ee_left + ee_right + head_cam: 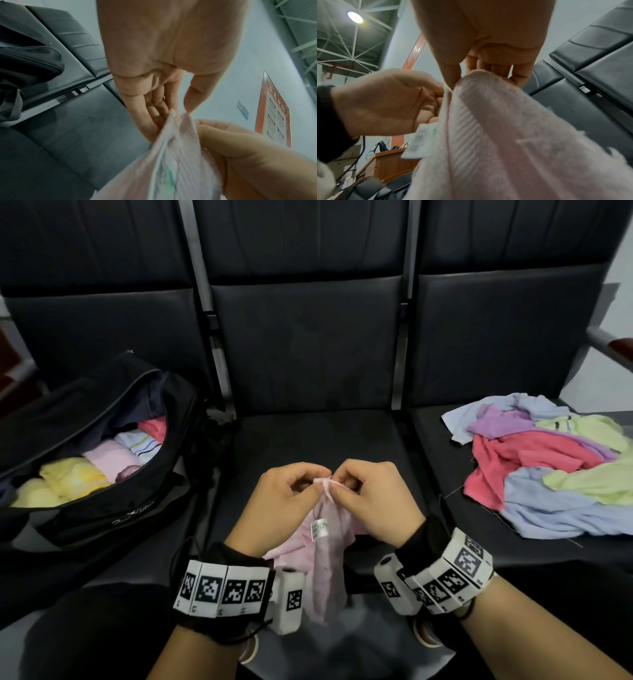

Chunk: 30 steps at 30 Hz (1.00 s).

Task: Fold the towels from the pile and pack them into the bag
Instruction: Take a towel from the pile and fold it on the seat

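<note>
A pale pink towel hangs from both my hands over the middle seat, a white label on its edge. My left hand and right hand meet at its top corner, each pinching the hem. In the left wrist view my left hand pinches the towel between thumb and fingers. The right wrist view shows my right hand gripping the towel at its top. An open black bag lies on the left seat, holding folded towels. The loose pile lies on the right seat.
Dark padded seats run in a row, with metal dividers between them. An armrest juts in at the far right. My knees and shoes are below the towel.
</note>
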{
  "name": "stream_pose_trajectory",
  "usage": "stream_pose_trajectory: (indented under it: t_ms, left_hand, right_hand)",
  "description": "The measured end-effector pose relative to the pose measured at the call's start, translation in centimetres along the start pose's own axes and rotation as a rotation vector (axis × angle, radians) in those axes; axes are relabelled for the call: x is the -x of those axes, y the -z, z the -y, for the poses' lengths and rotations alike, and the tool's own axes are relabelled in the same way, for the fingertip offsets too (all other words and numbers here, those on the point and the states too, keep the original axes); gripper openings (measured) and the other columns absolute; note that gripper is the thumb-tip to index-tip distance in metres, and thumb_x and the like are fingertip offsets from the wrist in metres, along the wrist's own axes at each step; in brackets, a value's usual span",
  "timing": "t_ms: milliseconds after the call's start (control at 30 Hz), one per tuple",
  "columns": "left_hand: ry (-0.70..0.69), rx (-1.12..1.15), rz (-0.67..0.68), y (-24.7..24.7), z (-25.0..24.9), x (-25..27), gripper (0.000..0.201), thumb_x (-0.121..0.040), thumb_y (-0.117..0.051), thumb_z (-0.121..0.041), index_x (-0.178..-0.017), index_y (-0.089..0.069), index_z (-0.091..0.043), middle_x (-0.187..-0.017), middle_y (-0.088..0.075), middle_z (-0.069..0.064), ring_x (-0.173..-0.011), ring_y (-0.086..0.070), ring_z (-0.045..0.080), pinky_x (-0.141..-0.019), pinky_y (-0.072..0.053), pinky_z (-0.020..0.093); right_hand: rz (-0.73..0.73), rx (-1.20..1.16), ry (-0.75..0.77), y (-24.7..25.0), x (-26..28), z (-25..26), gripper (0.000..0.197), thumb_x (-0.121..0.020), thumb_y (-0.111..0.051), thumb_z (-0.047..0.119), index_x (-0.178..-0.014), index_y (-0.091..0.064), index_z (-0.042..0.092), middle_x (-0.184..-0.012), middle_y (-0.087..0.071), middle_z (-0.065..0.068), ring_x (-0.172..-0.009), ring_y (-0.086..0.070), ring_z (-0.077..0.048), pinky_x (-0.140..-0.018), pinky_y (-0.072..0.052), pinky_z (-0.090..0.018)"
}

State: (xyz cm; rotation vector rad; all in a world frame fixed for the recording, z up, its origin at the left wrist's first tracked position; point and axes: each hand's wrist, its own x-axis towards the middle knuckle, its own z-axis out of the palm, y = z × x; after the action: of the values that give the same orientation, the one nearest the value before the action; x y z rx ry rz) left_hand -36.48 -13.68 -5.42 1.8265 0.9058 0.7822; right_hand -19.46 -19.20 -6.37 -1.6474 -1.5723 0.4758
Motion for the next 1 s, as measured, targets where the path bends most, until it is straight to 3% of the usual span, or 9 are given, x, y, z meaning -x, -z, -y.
stream_pose_trajectory:
  t_ms: [167,333,467,633,767,867,1000]
  left_hand:
    - [0.024,-0.022,0.004,0.1,-0.1,0.2,0.017,-0.088,-0.074,-0.016,-0.105,-0.075,-0.018,-0.094,-0.076,-0.006,-0.089,-0.072,0.007,-0.083,-0.060,0.032]
    - [-0.003,-0.066,-0.006,0.3,0.5,0.3,0.015,-0.089,-0.072,-0.013,-0.103,-0.076,-0.020,-0.091,-0.076,-0.008,-0.084,-0.072,0.006,-0.077,-0.059,0.025]
    - [-0.035,-0.081,-0.061,0.0,1.0,0.4,0.017,-0.088,-0.072,-0.010,-0.101,-0.075,-0.020,-0.091,-0.075,-0.009,-0.084,-0.071,0.009,-0.075,-0.060,0.031]
    - [-0.122,-0.103,-0.249,0.6,1.7,0.4,0.027,-0.084,-0.063,0.001,-0.097,-0.072,-0.021,-0.086,-0.069,-0.014,-0.072,-0.063,0.005,-0.063,-0.051,0.023]
    - [-0.173,-0.080,-0.432,2.2,1.8,0.2,0.025,-0.087,-0.059,0.002,-0.097,-0.069,-0.019,-0.092,-0.068,-0.009,-0.080,-0.065,0.011,-0.071,-0.051,0.023]
    - [-0.213,-0.101,-0.559,3.5,1.8,0.1,0.024,-0.089,-0.057,-0.001,-0.096,-0.067,-0.021,-0.093,-0.068,-0.003,-0.081,-0.062,0.009,-0.073,-0.048,0.020]
    - [-0.237,-0.125,-0.704,5.5,1.8,0.0,0.023,-0.090,-0.053,-0.007,-0.097,-0.066,-0.025,-0.095,-0.068,-0.002,-0.085,-0.063,0.011,-0.078,-0.048,0.022]
  right_hand:
    - [0.036,0.032,-0.019,-0.2,0.0,0.2,0.016,-0.087,-0.070,0.039,-0.080,-0.070,0.024,-0.065,-0.066,0.007,-0.065,-0.063,-0.009,-0.067,-0.055,-0.041]
    - [0.053,-0.011,-0.018,-0.3,0.2,0.4,0.016,-0.087,-0.071,0.038,-0.080,-0.072,0.023,-0.064,-0.065,0.008,-0.064,-0.062,-0.008,-0.065,-0.053,-0.033]
    - [0.065,-0.055,0.000,-0.5,0.2,0.3,0.017,-0.088,-0.071,0.037,-0.080,-0.072,0.023,-0.065,-0.065,0.003,-0.064,-0.061,-0.012,-0.063,-0.051,-0.030]
    - [0.267,0.047,-0.001,-0.3,0.5,-3.1,0.028,-0.081,-0.072,0.036,-0.070,-0.061,0.013,-0.065,-0.058,-0.004,-0.062,-0.053,-0.017,-0.064,-0.046,-0.038]
    - [0.422,0.340,0.018,0.1,1.2,-6.9,0.038,-0.078,-0.075,0.034,-0.060,-0.051,0.011,-0.063,-0.055,-0.004,-0.068,-0.053,-0.021,-0.070,-0.046,-0.040]
    - [0.469,0.468,0.028,0.2,1.8,-9.1,0.038,-0.078,-0.074,0.038,-0.056,-0.048,0.021,-0.067,-0.057,0.004,-0.076,-0.054,-0.015,-0.079,-0.046,-0.036]
    - [0.524,0.688,0.060,0.3,2.1,-10.8,0.030,-0.082,-0.066,0.051,-0.077,-0.065,0.021,-0.094,-0.066,0.008,-0.103,-0.056,-0.011,-0.084,-0.034,-0.030]
